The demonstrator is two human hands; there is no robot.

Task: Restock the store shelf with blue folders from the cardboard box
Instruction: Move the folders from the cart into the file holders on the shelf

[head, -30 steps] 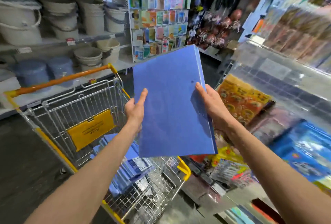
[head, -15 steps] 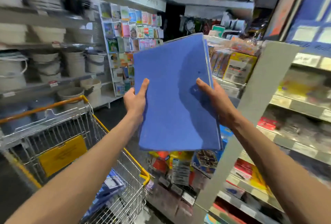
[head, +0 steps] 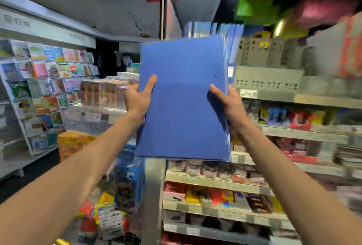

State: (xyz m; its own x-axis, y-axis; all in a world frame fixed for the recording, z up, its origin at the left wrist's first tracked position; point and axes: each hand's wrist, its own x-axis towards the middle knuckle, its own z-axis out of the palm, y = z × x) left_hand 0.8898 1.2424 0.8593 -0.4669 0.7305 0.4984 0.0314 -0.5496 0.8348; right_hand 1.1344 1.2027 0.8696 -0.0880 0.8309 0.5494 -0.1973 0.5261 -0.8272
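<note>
A stack of blue folders is raised upright in front of me at about chest height. My left hand grips its left edge with the thumb on the front face. My right hand grips the right edge the same way. Behind the stack's top, a row of blue folders stands upright on the top store shelf. The cardboard box is out of view.
Shelves of stationery run down the right side below the stack. A greeting-card rack stands at the left across the dark aisle. Packaged goods hang on the shelf end in the middle, low down.
Both hands have lifted the stack up and to the right, towards the top shelf. My view has swung up from the cart, which is out of sight now.
</note>
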